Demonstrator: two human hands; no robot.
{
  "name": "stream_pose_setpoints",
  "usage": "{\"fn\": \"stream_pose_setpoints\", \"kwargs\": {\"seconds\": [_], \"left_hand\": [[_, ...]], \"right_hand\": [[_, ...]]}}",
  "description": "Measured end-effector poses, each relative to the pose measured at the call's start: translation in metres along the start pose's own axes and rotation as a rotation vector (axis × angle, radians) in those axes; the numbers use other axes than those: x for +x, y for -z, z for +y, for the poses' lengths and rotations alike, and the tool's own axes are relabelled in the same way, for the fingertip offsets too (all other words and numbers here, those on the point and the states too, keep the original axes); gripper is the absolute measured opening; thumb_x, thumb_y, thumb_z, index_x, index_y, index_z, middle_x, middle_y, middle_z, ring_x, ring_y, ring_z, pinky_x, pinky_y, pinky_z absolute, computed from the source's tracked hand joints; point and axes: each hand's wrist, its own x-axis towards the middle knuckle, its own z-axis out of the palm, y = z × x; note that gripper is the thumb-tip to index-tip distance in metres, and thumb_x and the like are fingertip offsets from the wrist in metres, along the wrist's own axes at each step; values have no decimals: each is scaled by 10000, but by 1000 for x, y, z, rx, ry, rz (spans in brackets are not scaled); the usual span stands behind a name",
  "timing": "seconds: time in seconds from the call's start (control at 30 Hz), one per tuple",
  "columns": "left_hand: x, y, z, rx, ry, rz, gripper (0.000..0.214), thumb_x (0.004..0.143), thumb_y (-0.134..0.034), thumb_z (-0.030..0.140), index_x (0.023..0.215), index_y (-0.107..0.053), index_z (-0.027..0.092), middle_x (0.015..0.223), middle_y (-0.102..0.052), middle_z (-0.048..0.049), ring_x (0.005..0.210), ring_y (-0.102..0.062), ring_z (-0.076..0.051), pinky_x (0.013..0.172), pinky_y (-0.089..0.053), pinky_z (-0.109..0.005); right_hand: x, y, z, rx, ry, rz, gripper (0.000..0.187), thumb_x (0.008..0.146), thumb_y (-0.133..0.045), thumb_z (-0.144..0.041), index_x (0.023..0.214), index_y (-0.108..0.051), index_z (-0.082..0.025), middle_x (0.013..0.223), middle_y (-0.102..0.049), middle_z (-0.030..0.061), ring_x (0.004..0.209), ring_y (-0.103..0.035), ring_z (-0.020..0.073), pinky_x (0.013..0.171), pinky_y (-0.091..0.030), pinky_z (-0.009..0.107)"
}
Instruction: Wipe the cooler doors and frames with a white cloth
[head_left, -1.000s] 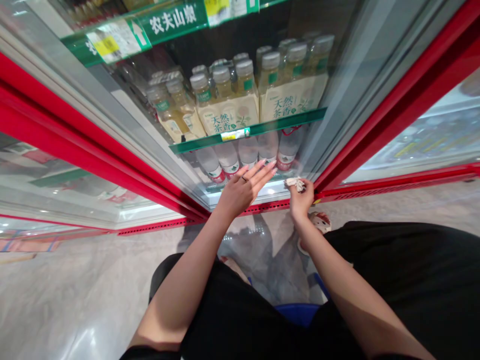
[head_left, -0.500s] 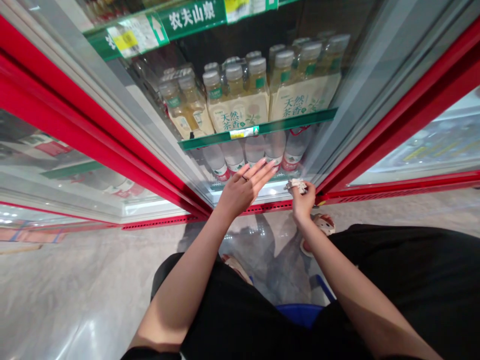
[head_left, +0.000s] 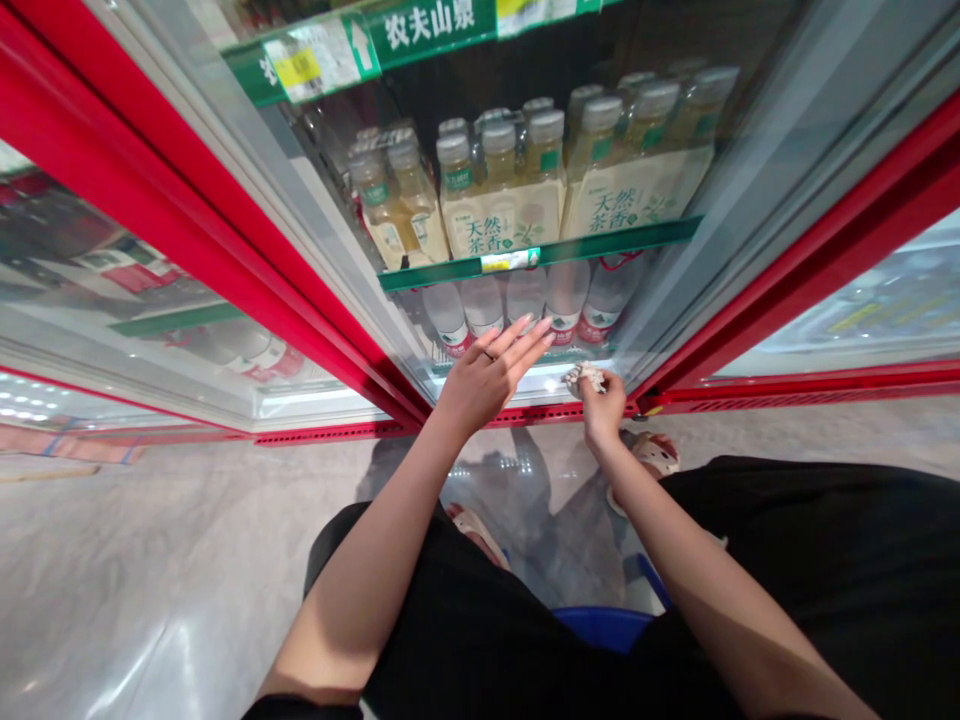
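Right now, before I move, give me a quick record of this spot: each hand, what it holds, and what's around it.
Left hand: open and spread, in front of the glass fridge door; contact cannot be told.
Right hand: pinching a crumpled white tissue low on the door.
Behind glass: bottled tea packs above a green shelf strip, water bottles below.
Door frame: red.
Below: polished floor, blue object.

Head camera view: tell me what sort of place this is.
Probably a supermarket or convenience-store drinks aisle. A red-framed glass-door drinks cabinet holds shrink-wrapped packs of bottled tea, and a green shelf-edge strip carries a small price label.
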Motion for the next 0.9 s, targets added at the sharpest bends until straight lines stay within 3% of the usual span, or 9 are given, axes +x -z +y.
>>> {"fn": "stream_pose_setpoints", "kwargs": {"seconds": [0.13,0.27,0.4,0.5,0.73,0.9], "left_hand": [[-10,0,-4,13,25,17,755,1056,-455,36,1773,-300,213,1808,-405,-30,1717,-338,-206,1401,-361,-427],[-18,0,-7,2,66,8,803,1031,-484,34,1779,-274,232,1811,-397,-35,1713,-350,-219,1418,-337,-447],[-25,-1,-8,17,75,10,826,1007,-490,21,1779,-287,235,1818,-384,-30,1711,-352,-221,1426,-319,-444],[-30,-2,-10,38,84,21,771,1027,-472,36,1765,-347,222,1800,-431,-32,1708,-355,-216,1419,-330,-427],[-46,-8,-16,57,124,72,722,1060,-440,51,1758,-372,222,1777,-473,-43,1707,-356,-186,1426,-292,-420],[-60,-13,-19,67,127,79,742,1048,-460,56,1764,-354,219,1798,-436,-38,1718,-324,-182,1428,-283,-415]], "right_hand": [[4,-2,-7,28,16,36,412,697,-736,-497,1000,-666,-228,1016,-723,55,977,-663,248,950,-556,417],[2,-2,2,26,-23,89,410,682,-721,-508,981,-625,-244,1000,-705,53,960,-650,256,959,-544,450],[-13,-13,15,19,-65,32,403,630,-761,-504,904,-620,-245,873,-663,8,866,-638,244,932,-549,478],[-20,-23,16,45,-63,-3,399,649,-776,-485,927,-637,-235,900,-679,5,875,-653,231,919,-560,454],[-19,-30,20,82,-61,72,340,819,-805,-450,1008,-640,-221,969,-686,-1,923,-659,197,913,-575,398],[-36,-43,31,76,-56,-59,289,1001,-779,-452,989,-668,-184,924,-675,-11,792,-642,141,768,-582,325]]}}
